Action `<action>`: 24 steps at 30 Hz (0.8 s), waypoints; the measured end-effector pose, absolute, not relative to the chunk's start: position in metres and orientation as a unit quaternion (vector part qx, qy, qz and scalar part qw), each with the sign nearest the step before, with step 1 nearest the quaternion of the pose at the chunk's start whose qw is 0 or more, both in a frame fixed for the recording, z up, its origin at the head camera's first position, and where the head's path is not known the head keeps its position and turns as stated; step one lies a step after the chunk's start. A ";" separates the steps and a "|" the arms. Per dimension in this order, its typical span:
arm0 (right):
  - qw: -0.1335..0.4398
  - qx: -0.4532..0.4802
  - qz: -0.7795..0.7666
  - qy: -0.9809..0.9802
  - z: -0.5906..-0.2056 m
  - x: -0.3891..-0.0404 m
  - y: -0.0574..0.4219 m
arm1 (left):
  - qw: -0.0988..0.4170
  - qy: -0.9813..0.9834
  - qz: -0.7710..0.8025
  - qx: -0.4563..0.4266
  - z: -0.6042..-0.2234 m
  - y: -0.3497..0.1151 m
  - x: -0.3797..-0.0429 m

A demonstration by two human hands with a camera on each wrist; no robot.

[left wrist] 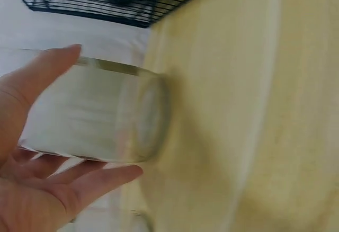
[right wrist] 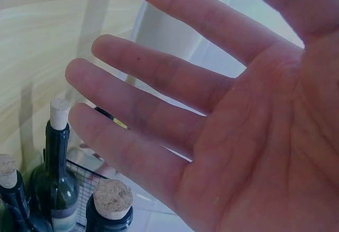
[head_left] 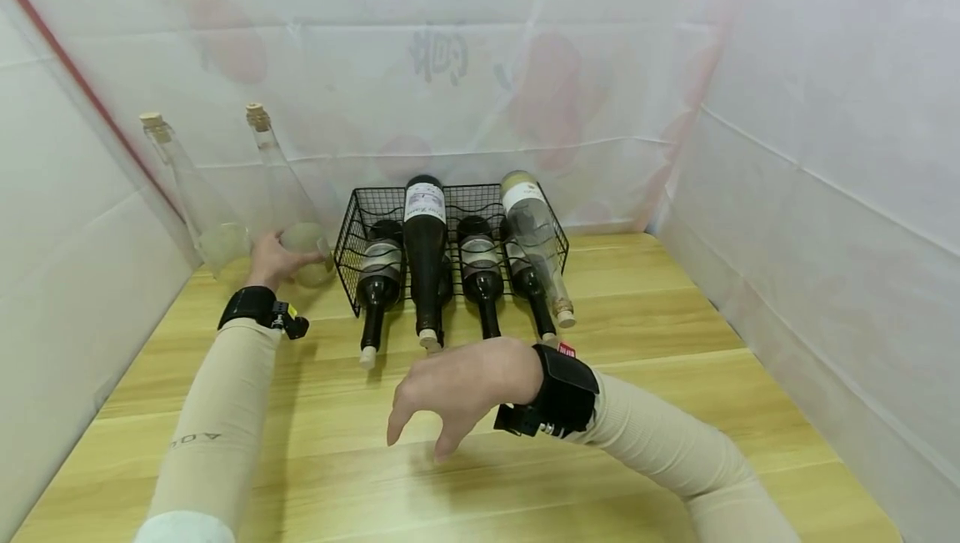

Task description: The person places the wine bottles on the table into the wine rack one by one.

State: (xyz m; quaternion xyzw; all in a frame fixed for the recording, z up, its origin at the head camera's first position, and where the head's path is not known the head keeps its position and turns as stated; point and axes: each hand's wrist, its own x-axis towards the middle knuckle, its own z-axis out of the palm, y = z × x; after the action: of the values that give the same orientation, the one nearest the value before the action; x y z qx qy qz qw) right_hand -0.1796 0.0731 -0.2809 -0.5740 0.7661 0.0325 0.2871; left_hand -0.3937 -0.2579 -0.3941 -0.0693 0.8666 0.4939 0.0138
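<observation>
My left hand holds a clear glass bottle with a cork stopper, low on its body. In the left wrist view, the thumb lies along one side of this bottle and the fingers along the other, near its round base. A second clear corked bottle stands just left of that hand. My right hand hovers over the table in front of the bottle rack, fingers spread and slightly bent. Its bare palm fills much of the right wrist view, with nothing in it.
Against the back sheet sits a black wire rack with several dark corked bottles lying neck-forward. On top rest a dark bottle and a clear one. White sheets enclose the wooden table at the sides and back.
</observation>
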 end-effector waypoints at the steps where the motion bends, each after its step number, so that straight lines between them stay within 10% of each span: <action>1: 0.288 -0.573 0.033 0.767 -0.281 -0.180 0.073 | 0.011 0.865 0.497 -0.071 -0.396 -0.258 -0.394; 24: 0.280 -0.563 0.035 0.776 -0.286 -0.183 0.082 | -0.001 0.895 0.447 -0.002 -0.396 -0.266 -0.359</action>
State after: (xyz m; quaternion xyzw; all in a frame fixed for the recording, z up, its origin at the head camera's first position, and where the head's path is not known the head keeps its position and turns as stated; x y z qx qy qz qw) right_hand -0.1828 0.0816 -0.2857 -0.5633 0.7765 0.0354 0.2802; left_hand -0.3594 -0.2664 -0.3957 -0.0020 0.8948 0.4466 -0.0013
